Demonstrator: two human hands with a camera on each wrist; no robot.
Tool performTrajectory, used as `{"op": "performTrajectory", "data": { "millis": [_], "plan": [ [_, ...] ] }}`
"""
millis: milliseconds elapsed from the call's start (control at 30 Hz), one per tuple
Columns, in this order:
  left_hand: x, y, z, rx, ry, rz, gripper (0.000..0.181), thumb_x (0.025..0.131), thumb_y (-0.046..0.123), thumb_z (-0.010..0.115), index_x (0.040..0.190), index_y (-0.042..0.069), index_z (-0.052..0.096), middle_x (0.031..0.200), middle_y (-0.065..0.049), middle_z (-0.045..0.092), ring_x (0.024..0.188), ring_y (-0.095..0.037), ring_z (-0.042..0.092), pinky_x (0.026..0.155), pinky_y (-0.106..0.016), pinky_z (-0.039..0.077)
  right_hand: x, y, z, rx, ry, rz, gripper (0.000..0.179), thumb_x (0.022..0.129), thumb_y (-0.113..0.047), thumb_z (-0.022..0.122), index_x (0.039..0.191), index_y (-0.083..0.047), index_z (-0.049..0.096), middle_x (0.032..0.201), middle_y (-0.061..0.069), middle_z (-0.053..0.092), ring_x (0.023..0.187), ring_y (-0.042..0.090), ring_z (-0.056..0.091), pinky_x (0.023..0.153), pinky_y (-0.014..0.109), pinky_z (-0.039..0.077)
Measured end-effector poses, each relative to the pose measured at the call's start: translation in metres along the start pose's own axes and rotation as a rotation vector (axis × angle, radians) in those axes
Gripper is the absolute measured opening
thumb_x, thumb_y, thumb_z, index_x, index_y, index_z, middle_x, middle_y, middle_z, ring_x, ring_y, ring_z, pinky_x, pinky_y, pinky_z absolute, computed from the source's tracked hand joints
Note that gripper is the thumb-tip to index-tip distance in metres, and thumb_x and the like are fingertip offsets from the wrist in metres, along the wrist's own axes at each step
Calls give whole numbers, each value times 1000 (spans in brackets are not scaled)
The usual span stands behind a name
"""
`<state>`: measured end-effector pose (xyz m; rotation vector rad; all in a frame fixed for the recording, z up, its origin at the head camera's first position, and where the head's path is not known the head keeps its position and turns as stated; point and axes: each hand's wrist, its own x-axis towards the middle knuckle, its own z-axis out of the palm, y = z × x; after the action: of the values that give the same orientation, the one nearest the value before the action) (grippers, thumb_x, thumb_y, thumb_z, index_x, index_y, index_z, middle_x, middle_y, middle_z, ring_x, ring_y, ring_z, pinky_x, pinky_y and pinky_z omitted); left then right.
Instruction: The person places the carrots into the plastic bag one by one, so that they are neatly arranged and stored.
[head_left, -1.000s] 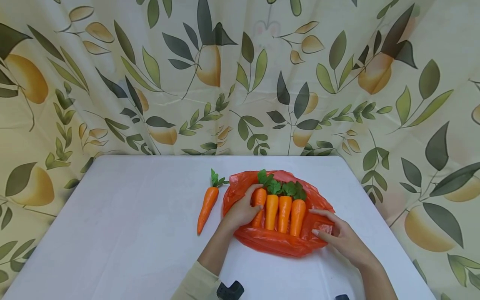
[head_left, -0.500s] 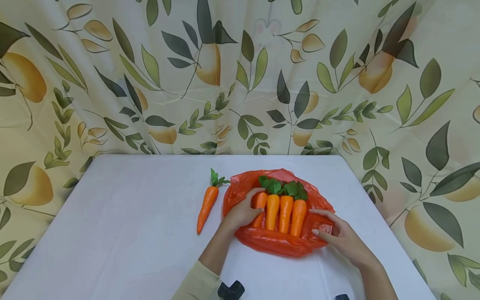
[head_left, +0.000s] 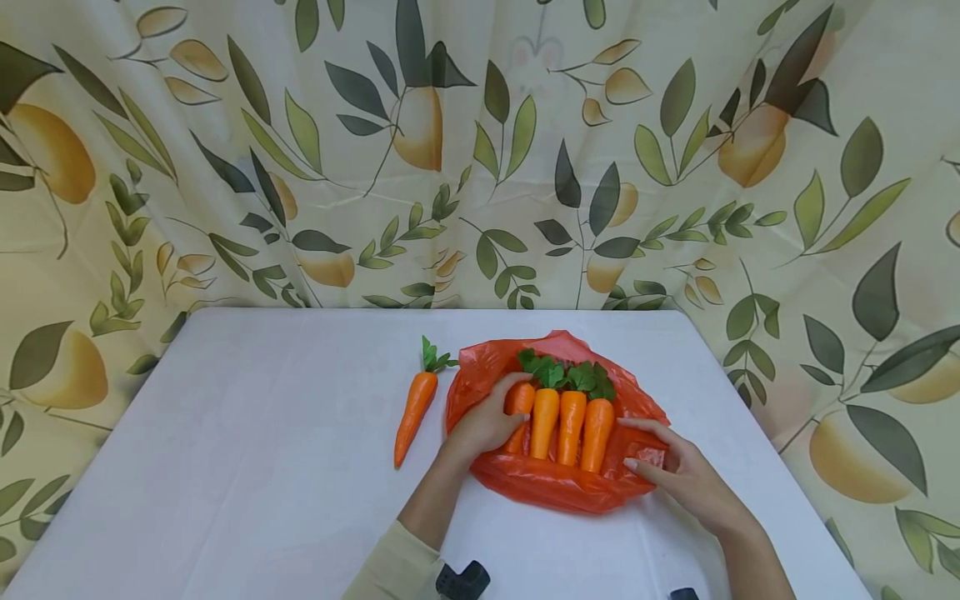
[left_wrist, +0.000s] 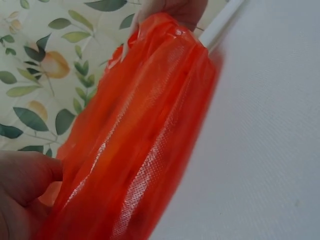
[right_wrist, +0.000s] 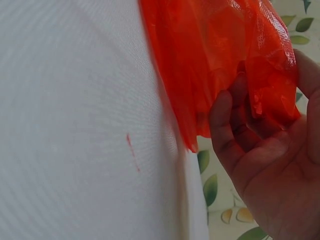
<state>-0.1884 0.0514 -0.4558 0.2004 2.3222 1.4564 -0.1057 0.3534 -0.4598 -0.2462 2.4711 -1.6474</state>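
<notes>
Several orange carrots with green tops lie side by side on a red plastic bag (head_left: 555, 494), which is spread open around them. My left hand (head_left: 483, 423) grips the leftmost carrot (head_left: 521, 400), its thumb and fingers curled round it. To the right of that one lie more carrots, among them the rightmost carrot (head_left: 597, 433). My right hand (head_left: 686, 479) holds the bag's right edge; in the right wrist view the red film sits between thumb and fingers of the right hand (right_wrist: 270, 160). From the left wrist, the bag's side (left_wrist: 140, 135) hides the carrots.
A single loose carrot (head_left: 415, 417) lies on the white table (head_left: 262, 450), left of the bag. Behind the table hangs a curtain (head_left: 480, 167) with a leaf and fruit print. A black wrist device (head_left: 462, 580) shows at the left sleeve.
My left fingertips and the leftmost carrot's top have shifted slightly toward me. The bag's back edge stands a little higher. My right hand has stayed in place.
</notes>
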Motion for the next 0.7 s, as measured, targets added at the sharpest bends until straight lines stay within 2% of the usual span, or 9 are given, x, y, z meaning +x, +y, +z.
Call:
{"op": "performTrajectory", "data": {
  "millis": [300,467,700],
  "plan": [
    [-1,5,-2,43,48,25,55,99,13,70,147,33,51,136,-7,58,115,-30,59,92,-57,55,0,-2,0,11,-5,7,53,100,-14,70,149,-5,50,150,24,41,118,2,54,88,29,57],
    [0,7,-2,42,76,59,49,100,13,70,143,31,55,136,-5,59,119,-29,57,94,-57,54,-1,-2,0,8,0,13,53,100,-14,70,149,-5,51,150,24,42,119,2,53,87,29,57],
    [-2,13,-4,50,84,157,44,98,10,72,139,24,60,141,-5,55,124,-27,55,96,-51,55,-2,-3,0,-8,12,27,54,100,-17,71,149,-7,52,153,23,40,121,-1,48,87,29,57]
  ]
}}
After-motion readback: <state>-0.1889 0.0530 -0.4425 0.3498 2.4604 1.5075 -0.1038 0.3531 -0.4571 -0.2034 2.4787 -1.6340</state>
